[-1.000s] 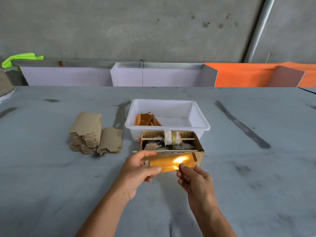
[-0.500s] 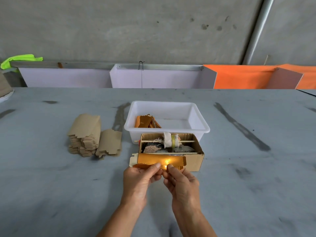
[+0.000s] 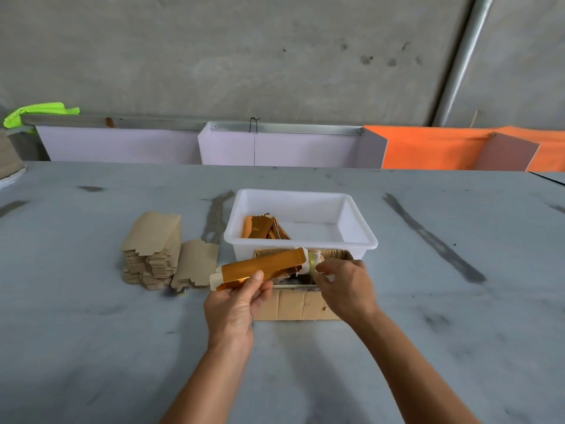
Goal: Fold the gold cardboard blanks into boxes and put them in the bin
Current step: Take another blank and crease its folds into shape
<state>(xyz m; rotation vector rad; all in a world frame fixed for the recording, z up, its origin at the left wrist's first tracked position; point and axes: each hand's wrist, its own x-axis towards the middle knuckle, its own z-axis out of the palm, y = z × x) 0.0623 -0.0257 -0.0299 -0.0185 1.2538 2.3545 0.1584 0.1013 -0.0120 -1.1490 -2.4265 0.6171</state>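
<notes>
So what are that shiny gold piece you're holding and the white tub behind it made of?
The gold piece looks like thin card with a metallic foil face: it mirrors the light, and a pale uncoated flap shows at its left end. The left hand pinches it. The white tub seems to be moulded plastic, smooth and slightly glossy, with a rolled rim and rounded corners.

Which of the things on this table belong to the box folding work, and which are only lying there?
Belong to the job:
- gold box, held in the left hand
- right hand, reaching at the tape roll
- stack of blanks
- white bin with folded gold boxes
- cardboard tape holder

Just lying about:
- green cloth
- orange sheet
- white panels
</notes>
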